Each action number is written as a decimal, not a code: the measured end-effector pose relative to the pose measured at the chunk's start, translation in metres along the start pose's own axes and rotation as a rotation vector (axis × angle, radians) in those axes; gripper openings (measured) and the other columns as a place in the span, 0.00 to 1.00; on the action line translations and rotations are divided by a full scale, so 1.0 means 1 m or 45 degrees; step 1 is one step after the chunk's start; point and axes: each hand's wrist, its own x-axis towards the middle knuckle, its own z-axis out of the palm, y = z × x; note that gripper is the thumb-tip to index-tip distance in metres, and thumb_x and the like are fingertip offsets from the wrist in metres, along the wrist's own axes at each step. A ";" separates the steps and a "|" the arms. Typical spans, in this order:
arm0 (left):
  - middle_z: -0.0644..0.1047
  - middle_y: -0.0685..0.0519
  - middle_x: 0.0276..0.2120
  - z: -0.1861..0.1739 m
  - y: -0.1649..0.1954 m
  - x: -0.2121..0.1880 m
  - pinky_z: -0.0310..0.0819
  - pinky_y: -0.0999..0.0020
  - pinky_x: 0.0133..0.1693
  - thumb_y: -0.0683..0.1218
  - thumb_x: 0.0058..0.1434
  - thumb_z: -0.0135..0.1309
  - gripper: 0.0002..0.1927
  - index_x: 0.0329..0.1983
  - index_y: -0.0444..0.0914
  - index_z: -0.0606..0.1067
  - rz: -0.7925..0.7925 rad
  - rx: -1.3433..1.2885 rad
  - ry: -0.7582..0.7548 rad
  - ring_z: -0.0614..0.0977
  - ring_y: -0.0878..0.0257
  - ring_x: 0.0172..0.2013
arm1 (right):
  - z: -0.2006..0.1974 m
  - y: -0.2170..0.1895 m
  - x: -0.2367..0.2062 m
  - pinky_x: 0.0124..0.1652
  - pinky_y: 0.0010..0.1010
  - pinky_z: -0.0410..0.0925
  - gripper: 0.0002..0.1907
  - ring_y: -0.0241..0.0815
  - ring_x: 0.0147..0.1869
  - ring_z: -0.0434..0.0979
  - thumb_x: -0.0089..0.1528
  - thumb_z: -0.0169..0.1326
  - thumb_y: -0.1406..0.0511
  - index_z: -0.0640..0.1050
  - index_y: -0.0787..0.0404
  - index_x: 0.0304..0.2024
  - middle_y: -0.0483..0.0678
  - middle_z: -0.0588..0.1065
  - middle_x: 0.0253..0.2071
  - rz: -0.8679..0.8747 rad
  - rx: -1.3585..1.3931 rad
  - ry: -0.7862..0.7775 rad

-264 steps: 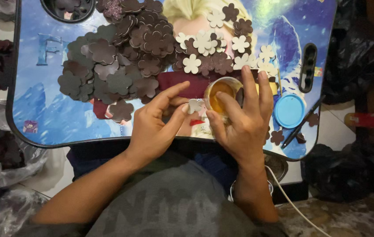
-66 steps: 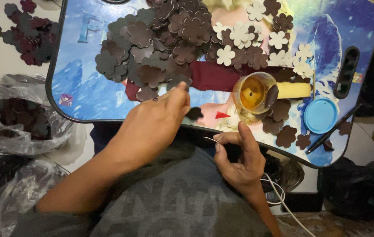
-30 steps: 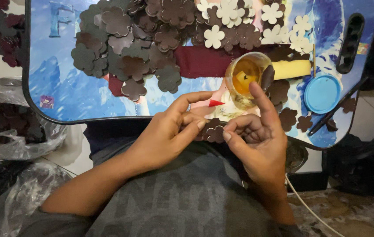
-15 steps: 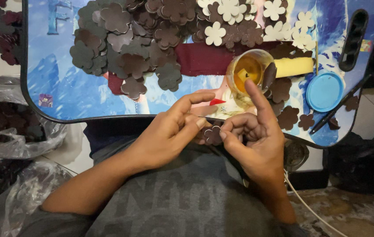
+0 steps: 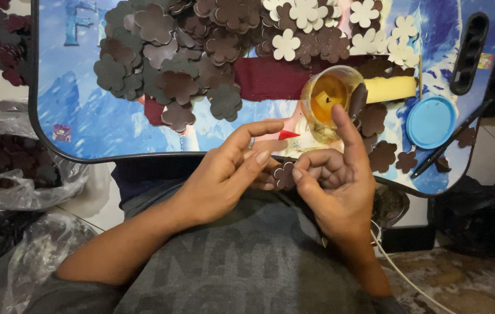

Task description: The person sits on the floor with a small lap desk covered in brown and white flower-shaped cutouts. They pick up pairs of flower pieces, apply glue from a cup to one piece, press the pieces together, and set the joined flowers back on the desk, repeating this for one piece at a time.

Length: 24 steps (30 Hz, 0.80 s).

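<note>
Brown flower cutout (image 5: 284, 174), pinched between left hand (image 5: 230, 171), right hand (image 5: 334, 186)

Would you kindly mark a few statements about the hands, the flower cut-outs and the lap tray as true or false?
1. Both hands pinch one small dark brown flower-shaped cut-out. True: left hand and right hand meet on it.
2. The round blue lid sits on the clear cup of amber liquid. False: it lies beside the cup, on the tray.
3. Cream flower cut-outs lie among the brown ones. True.
4. The blue illustrated lap tray holds only one cut-out. False: a large pile of brown flower cut-outs covers it.
</note>
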 end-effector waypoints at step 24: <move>0.79 0.49 0.44 0.001 -0.003 0.001 0.77 0.76 0.46 0.35 0.64 0.55 0.31 0.71 0.35 0.62 -0.024 0.009 0.184 0.81 0.70 0.43 | 0.001 -0.010 -0.005 0.40 0.18 0.69 0.45 0.28 0.41 0.74 0.64 0.53 0.77 0.51 0.62 0.81 0.52 0.77 0.48 -0.042 -0.088 0.163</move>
